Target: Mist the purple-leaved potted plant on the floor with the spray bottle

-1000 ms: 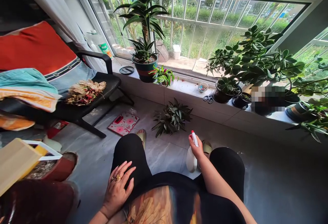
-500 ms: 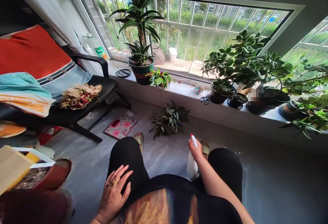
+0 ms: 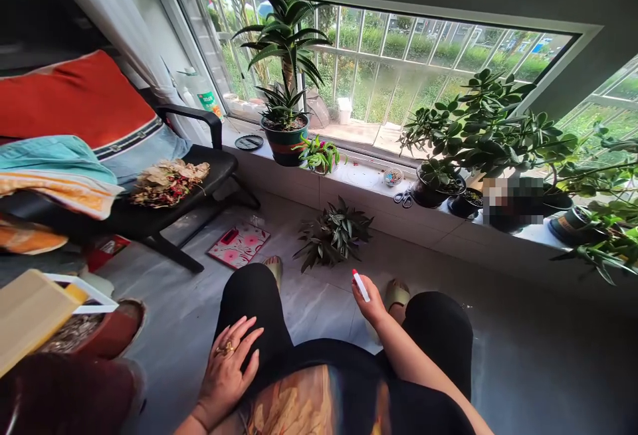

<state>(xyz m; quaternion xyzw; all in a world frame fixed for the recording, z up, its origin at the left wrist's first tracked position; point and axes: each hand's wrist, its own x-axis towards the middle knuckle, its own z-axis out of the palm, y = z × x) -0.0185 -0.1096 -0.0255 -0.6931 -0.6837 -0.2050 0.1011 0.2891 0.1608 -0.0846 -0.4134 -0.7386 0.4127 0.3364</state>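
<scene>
Fingers (image 3: 244,341) on the left hand (image 3: 224,375) are spread loosely and laid flat on the thigh of some matte black leggings (image 3: 254,302), a chunky gold ring (image 3: 225,348) being worn on one of them, and nothing is held on that side. The right hand (image 3: 371,307) is a different story: its fingers are curled around the top of a white plastic spray bottle (image 3: 361,286), with the narrow red-tipped head poking out above them. The exact grip is kinda hidden, and the bottle's body can barely be made out behind the hand. The bottle is held low between the knees, closer to the right one, just beside a beige sandal (image 3: 399,294) and above the smooth grey floor tiles (image 3: 319,309). A little farther ahead, a bushy clump of narrow, pointed dark leaves (image 3: 333,234) is left lying on those tiles, near a pink floral notebook (image 3: 239,246). Along the tiled windowsill (image 3: 359,179), a spiky aloe in a glossy dark striped pot (image 3: 284,144), a small dish of colourful bits (image 3: 393,177), and a pair of metal scissors (image 3: 403,198) are lined up, with a thick-leaved jade plant (image 3: 478,129) spreading out to the right. A pile of dry, crinkly leaves (image 3: 167,182) is heaped on a black chair seat (image 3: 199,166).
</scene>
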